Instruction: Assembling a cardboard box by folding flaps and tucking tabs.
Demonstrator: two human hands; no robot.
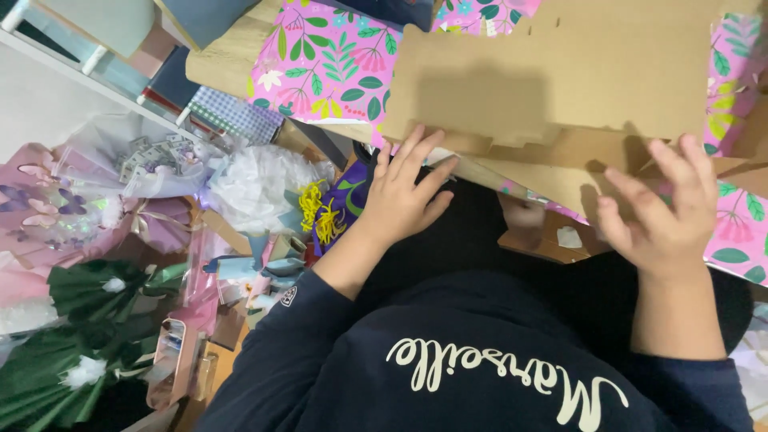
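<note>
At nine o'clock I saw green paper bouquets [76, 292] on the floor. My left hand [402, 194] lay open, fingers flat on the brown cardboard [552, 72]. The cardboard sat at twelve o'clock over pink flowery paper [324, 64] on the bench [228, 56]. My right hand [664, 212] was open, touching the cardboard's edge.

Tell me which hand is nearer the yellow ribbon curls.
Left. The left hand rests on the cardboard edge just right of the yellow curls; the right hand is far across.

Pink bouquets [48, 200], green paper fans [88, 292], yellow ribbon [310, 204]
</note>
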